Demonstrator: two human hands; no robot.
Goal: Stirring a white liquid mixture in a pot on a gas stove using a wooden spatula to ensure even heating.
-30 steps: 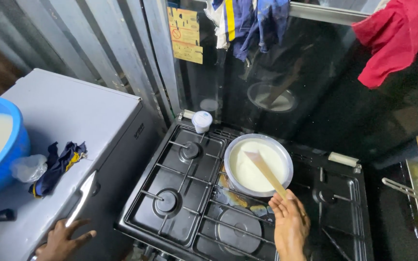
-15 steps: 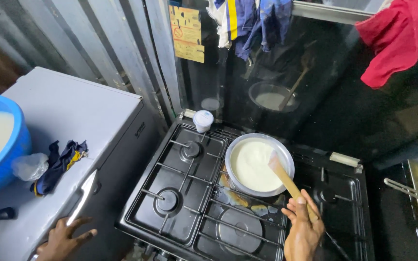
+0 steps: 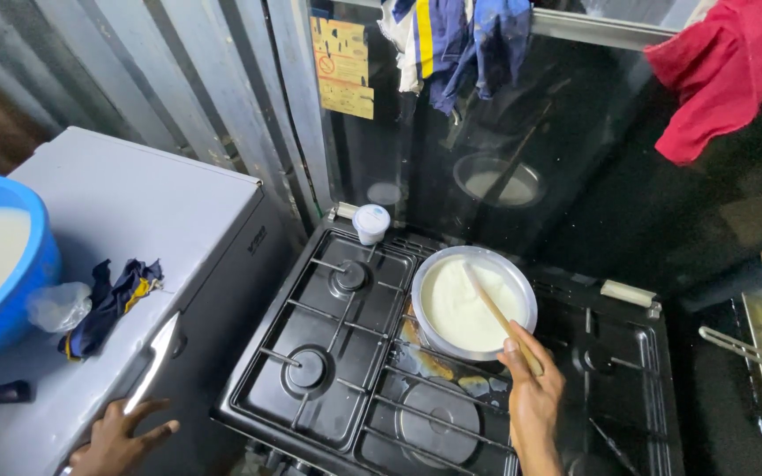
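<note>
My right hand (image 3: 533, 388) grips wooden stick (image 3: 497, 316) to stir white batter pot (image 3: 474, 302) | left hand (image 3: 121, 434) spread flat on freezer (image 3: 134, 229), bracing me.

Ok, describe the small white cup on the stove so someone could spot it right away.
Start at the black stove. At its back left corner, behind the burners and left of the pan, stands the cup. It is the only small white lidded tub there.

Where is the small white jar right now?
The small white jar stands at the back left corner of the black stove, just left of the metal pot of white liquid.
</note>
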